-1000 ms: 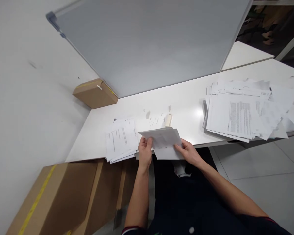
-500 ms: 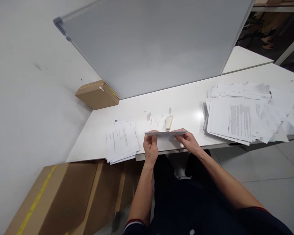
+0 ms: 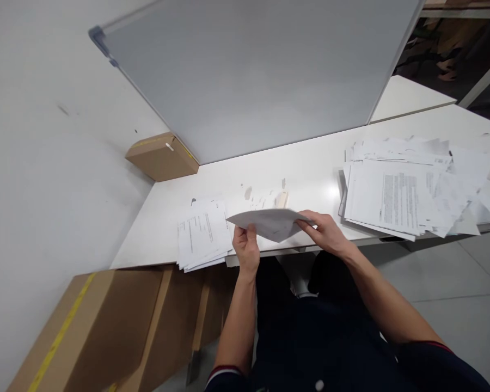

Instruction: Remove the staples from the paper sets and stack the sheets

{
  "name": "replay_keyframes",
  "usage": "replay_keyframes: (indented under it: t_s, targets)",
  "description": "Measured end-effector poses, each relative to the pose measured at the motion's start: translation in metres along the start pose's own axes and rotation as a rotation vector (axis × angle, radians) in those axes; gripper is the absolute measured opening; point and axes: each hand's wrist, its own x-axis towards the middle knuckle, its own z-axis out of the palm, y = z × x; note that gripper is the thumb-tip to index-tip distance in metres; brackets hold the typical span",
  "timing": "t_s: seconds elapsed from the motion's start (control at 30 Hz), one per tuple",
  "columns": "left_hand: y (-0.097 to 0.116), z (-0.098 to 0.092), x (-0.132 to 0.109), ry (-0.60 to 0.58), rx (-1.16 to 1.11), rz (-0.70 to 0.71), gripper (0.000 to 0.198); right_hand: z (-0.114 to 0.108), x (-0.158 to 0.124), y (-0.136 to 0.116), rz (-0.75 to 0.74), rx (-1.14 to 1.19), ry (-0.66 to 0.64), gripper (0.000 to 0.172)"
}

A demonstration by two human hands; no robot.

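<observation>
Between my two hands, just above the front edge of the desk, is a paper (image 3: pixel 274 222), one sheet or a few; I cannot tell which. My left hand (image 3: pixel 247 249) pinches its left part, thumb on the near side. At the right corner, my right hand (image 3: pixel 324 233) grips it between thumb and fingers. The paper is tilted, with a point hanging toward me. Behind it a cream stapler (image 3: pixel 283 199) lies on the desk, its near end hidden by the paper. To the left of my left hand lies a stack of printed papers (image 3: pixel 200 234).
A large, untidy pile of printed papers (image 3: pixel 400 196) covers the right side of the white desk (image 3: pixel 310 169). A whiteboard (image 3: pixel 261 76) rises along the back. One small cardboard box (image 3: pixel 163 158) stands in the far left corner, and larger cardboard boxes (image 3: pixel 118 321) are below at left.
The paper has turned from nearly edge-on to tilted, so its face shows and it covers more of the stapler. My left hand shifted slightly left, my right hand slightly right.
</observation>
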Motion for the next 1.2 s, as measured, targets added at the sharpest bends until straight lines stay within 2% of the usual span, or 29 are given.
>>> replay_keyframes:
  t_s: [0.07, 0.13, 0.23, 0.33, 0.43, 0.57, 0.7, 0.83, 0.97, 1.07, 1.13, 1.2]
  targets:
    - [-0.001, -0.006, 0.001, -0.013, 0.019, 0.008, 0.04, -0.02, 0.001, -0.02, -0.075, -0.301, -0.066, 0.023]
    - [-0.004, -0.012, 0.0, -0.067, 0.118, 0.006, 0.054, -0.035, 0.002, -0.037, -0.088, -0.609, -0.129, 0.026]
    - [-0.015, -0.018, -0.003, -0.234, 0.324, -0.002, 0.048, -0.039, 0.001, -0.051, -0.077, -0.887, -0.234, 0.028]
    - [-0.033, -0.02, -0.005, -0.389, 0.456, 0.057, 0.028, -0.031, 0.003, -0.053, -0.03, -0.986, -0.334, 0.027]
    - [-0.05, -0.021, -0.004, -0.469, 0.531, 0.176, 0.017, -0.025, 0.005, -0.05, 0.013, -1.024, -0.407, 0.027]
    - [-0.058, -0.021, -0.001, -0.423, 0.543, 0.233, 0.017, -0.025, 0.006, -0.045, -0.001, -1.043, -0.394, 0.029]
    - [-0.051, -0.021, 0.001, -0.42, 0.534, 0.169, 0.018, -0.028, 0.004, -0.043, 0.012, -1.024, -0.409, 0.025]
    - [-0.033, -0.023, 0.006, -0.366, 0.349, -0.012, 0.02, -0.041, -0.001, -0.047, 0.037, -0.86, -0.389, 0.016]
    - [-0.02, -0.02, 0.015, -0.201, 0.064, -0.125, 0.025, -0.051, -0.013, -0.032, 0.217, -0.396, -0.354, 0.028]
    - [-0.024, -0.013, 0.019, -0.174, 0.096, -0.148, 0.03, -0.038, -0.033, -0.004, 0.445, 0.097, -0.301, 0.031]
    - [-0.033, -0.006, 0.019, -0.236, 0.2, -0.151, 0.033, -0.019, -0.051, 0.013, 0.645, 0.415, -0.269, 0.031]
    - [-0.044, 0.002, 0.018, -0.309, 0.302, -0.109, 0.035, 0.0, -0.068, 0.025, 0.773, 0.658, -0.221, 0.032]
